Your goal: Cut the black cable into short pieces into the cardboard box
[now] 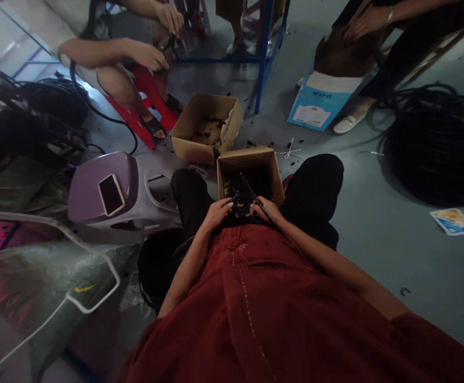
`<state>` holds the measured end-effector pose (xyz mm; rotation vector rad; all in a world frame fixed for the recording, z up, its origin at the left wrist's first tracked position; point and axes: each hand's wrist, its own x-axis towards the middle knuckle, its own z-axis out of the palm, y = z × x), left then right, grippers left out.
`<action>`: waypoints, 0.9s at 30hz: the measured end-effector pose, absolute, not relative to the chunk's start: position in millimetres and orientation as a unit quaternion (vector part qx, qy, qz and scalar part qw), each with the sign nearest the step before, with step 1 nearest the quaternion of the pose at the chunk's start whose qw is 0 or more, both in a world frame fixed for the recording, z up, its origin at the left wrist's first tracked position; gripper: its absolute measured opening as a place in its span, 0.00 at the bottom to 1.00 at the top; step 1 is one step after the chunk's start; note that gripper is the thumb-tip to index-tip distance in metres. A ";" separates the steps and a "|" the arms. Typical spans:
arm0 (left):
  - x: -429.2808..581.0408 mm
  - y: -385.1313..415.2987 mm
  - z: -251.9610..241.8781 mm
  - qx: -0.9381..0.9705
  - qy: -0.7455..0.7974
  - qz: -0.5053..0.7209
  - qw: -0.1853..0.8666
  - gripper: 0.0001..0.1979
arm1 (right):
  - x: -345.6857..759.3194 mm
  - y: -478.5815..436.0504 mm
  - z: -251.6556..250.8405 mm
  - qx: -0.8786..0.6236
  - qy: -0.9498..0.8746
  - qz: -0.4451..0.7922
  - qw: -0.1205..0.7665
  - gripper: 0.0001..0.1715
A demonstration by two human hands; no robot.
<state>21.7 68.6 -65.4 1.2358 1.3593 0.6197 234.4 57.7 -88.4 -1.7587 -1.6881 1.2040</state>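
Trouble first: we judge the long, thin, black, cord-like strip [248, 185] could slip from the right hand [268, 209], since thumb and fingers pinch it only partway along and its tip stands free ahead. If it fell, it would likely drop into the open brown cardboard box [245, 159] just ahead of and below both hands, where we would be hard put to pick it out from the small, loose black scraps [232, 183] of matching colour. A snag seems possible too: its tail runs back along the right forearm [343, 274], near the loose dark-red cloth garment [287, 308], and an arm movement could tug it. Left hand [218, 213], thumb and fingers drawn together, seems to pinch a small dark thing [233, 198] at its tips; we cannot tell what, or how firm the hold. The hands sit apart, the strip's tip lying between and beyond them. As for looks: strip slim, nearly straight at the front, slanting forward and leftward from the right hand; its rear end we cannot make out
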 end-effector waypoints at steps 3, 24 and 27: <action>22.3 66.6 -57.8 0.520 0.551 0.264 0.598 0.24 | 234.2 58.0 -87.8 -0.624 -0.510 0.526 0.271 0.15; 25.5 57.7 -2.8 0.491 0.448 0.232 0.711 0.20 | 217.9 55.9 -6.8 -0.446 -0.501 0.608 0.424 0.23; 26.7 57.8 -1.7 0.505 0.453 0.221 0.701 0.20 | 217.2 54.8 -6.1 -0.452 -0.507 0.599 0.424 0.22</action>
